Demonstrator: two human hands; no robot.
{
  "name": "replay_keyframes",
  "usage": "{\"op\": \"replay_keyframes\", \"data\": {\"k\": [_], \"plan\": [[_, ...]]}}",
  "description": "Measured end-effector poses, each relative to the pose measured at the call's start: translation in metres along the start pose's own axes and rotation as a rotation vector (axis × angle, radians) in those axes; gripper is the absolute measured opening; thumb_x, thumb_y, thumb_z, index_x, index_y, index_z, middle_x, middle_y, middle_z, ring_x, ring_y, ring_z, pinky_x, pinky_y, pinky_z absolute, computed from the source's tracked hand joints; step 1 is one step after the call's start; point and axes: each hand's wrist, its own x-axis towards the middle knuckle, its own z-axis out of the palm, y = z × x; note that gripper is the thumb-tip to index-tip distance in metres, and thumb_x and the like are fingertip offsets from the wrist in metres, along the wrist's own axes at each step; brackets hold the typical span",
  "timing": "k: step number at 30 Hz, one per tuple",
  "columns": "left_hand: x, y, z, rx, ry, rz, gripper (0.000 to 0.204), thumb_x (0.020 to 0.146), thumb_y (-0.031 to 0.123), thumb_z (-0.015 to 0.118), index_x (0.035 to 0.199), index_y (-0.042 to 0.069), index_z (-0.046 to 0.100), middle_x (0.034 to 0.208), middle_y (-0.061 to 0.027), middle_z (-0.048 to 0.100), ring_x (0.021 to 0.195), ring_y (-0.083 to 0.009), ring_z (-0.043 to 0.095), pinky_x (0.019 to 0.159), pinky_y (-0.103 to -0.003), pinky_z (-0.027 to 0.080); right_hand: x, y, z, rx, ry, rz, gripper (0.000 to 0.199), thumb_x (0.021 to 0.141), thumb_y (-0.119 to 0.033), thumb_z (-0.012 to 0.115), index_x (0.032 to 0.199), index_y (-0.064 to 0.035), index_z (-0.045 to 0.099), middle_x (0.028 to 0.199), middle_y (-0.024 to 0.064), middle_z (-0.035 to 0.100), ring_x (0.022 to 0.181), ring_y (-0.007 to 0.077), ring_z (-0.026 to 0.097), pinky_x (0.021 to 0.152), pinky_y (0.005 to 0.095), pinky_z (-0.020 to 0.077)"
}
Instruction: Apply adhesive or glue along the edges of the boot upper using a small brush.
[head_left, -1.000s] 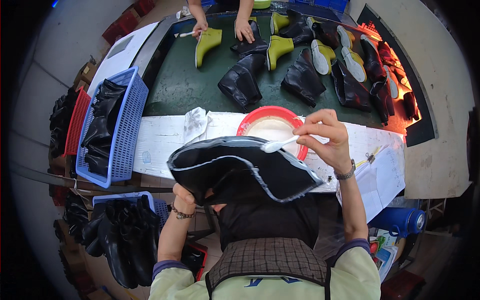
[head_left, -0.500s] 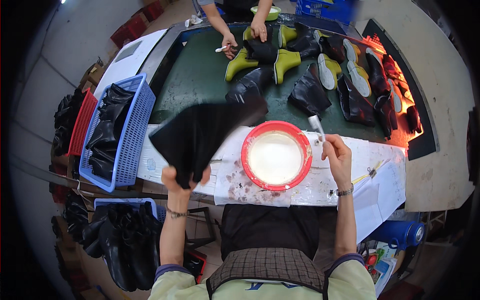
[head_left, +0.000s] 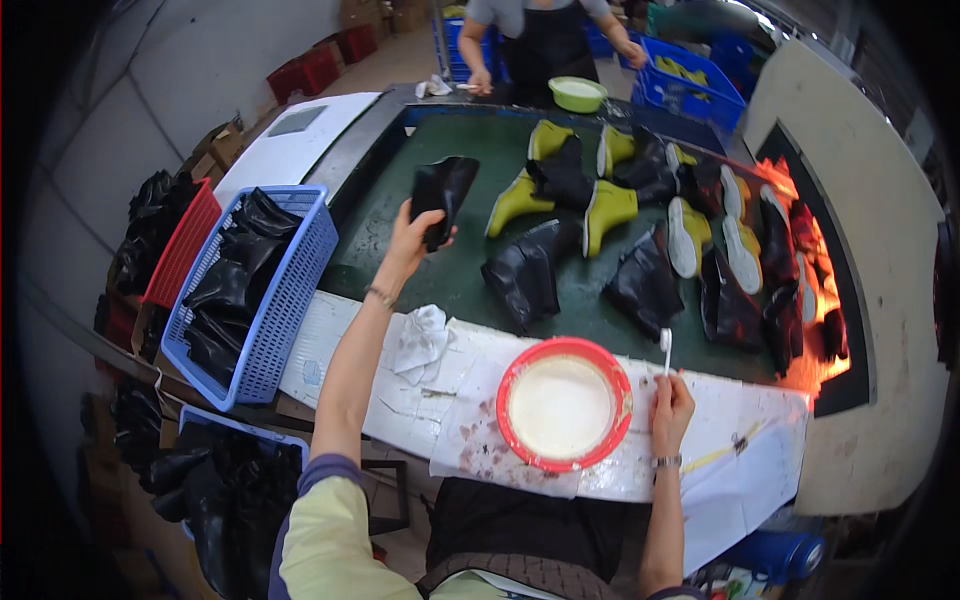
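Observation:
Stretched out over the green conveyor surface (head_left: 390, 170), my left hand (head_left: 408, 245) grips a black boot upper (head_left: 447, 188) with the fingers closed round its lower part. My right hand (head_left: 672, 412) is closed round the handle of a small white brush (head_left: 666, 345), head upward, just right of a red-rimmed bowl. That bowl (head_left: 508, 425) holds a creamy white liquid (head_left: 560, 405). Ahead of the bowl, black boot uppers (head_left: 525, 275) lie on the green surface. Behind them are yellow-green boot bottoms (head_left: 608, 212), some with pale soles showing.
At left stand a blue basket (head_left: 322, 225) and a red basket (head_left: 205, 215) of black uppers. A crumpled white cloth (head_left: 422, 345) lies on the white board. An orange-glowing opening (head_left: 825, 310) is at right. Across the table, a co-worker stands near a green bowl (head_left: 577, 95).
The view has tilted up. My left hand has carried the black upper forward over the green surface. The co-worker's hands have drawn back from the boots. My right hand still holds the brush.

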Motion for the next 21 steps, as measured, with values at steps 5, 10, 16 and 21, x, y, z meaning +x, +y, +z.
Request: {"op": "replay_keyframes", "data": {"k": [5,10,16,21], "plan": [[0.092,-0.020,-0.018,0.802,0.152,0.613,0.063,0.073,0.015,0.077,0.133,0.013,0.059,0.123,-0.0143,0.066,0.116,-0.0305,0.064,0.100,-0.039,0.050,0.001,0.027,-0.003,-0.138,-0.052,-0.109,0.018,0.101,-0.016,0.062,0.088,-0.0040,0.065,0.063,-0.0073,0.048,0.050,0.0018,0.039,0.043,0.0208,0.0284],[0.079,0.009,-0.008,1.283,0.145,0.546,0.050,0.074,0.011,0.073,0.123,0.024,0.069,0.137,-0.0126,0.057,0.132,-0.0381,0.046,0.106,-0.050,0.045,0.003,0.027,0.004,-0.148,0.023,-0.376,0.010,0.095,-0.009,0.069,0.089,-0.0013,0.066,0.066,-0.0060,0.053,0.052,0.0022,0.040,0.046,0.0210,0.0297],[-0.021,0.160,-0.080,1.753,0.355,0.676,0.041,0.078,0.001,0.063,0.107,0.025,0.077,0.110,-0.0099,0.072,0.105,-0.0322,0.067,0.091,-0.044,0.054,0.001,0.014,-0.003,-0.072,0.029,-0.037,0.025,0.092,-0.014,0.076,0.074,-0.0079,0.059,0.058,-0.0078,0.047,0.044,0.0010,0.033,0.040,0.0217,0.0222],[-0.093,0.218,-0.190,2.216,0.348,-0.177,0.081,0.084,-0.003,0.063,0.151,0.038,0.042,0.155,-0.0125,0.041,0.124,-0.0378,0.059,0.098,-0.052,0.053,0.004,0.026,0.003,-0.049,0.090,-0.101,0.037,0.091,-0.017,0.078,0.066,-0.0126,0.052,0.055,-0.0095,0.042,0.044,0.0013,0.030,0.041,0.0234,0.0191]]}}
